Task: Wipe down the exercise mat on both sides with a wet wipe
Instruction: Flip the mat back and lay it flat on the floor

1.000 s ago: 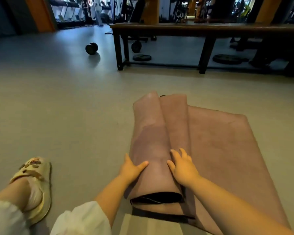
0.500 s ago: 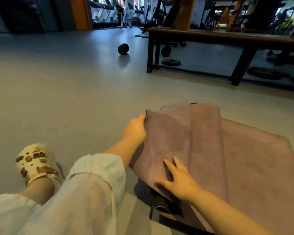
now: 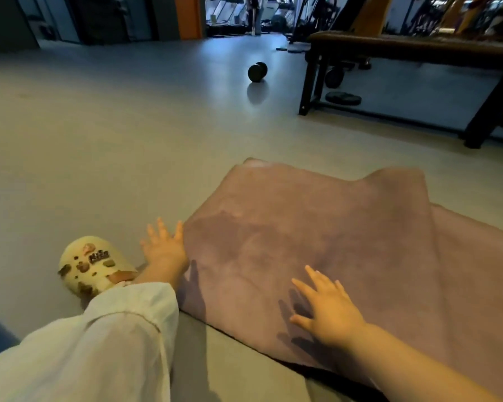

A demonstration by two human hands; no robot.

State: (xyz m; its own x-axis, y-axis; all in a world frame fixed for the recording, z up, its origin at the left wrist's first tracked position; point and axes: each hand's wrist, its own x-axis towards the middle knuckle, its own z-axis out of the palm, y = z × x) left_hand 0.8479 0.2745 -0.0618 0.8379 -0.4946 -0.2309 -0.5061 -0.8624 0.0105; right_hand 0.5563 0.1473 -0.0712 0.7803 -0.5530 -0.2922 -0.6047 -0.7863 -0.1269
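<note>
Mat: the mauve exercise mat (image 3: 317,242) lay on the grey floor (image 3: 114,140) and filled the lower right of the frame. Its upper layer was folded over; a raised fold stood at the upper right part of it, and a lower layer showed at the right edge of the frame.
Mat surface: darker patches were seen in the middle of the upper layer. I cannot tell if they were wet.
Left hand: the left hand (image 3: 164,246) was at the left edge of the mat, in the lower centre-left of the frame. Its fingers were spread wide and held nothing. It was blurred, so I cannot tell if it touched the mat.
Right hand: the right hand (image 3: 328,311) was flat over the mat in the lower centre of the frame, fingers wide and holding nothing. Its shadow fell on the mat just beside it.
Sleeve: a white sleeve (image 3: 99,349) covered the left arm in the lower left.
Shoe: a cream clog (image 3: 93,265) with small charms stood on the floor just beside the left hand. One charm carried dark letters, too small to read.
Background: a black dumbbell (image 3: 257,71) lay on the floor in the upper centre. A dark bench (image 3: 413,46) stood in the upper right.
Other writing: no brand or label was readable.
</note>
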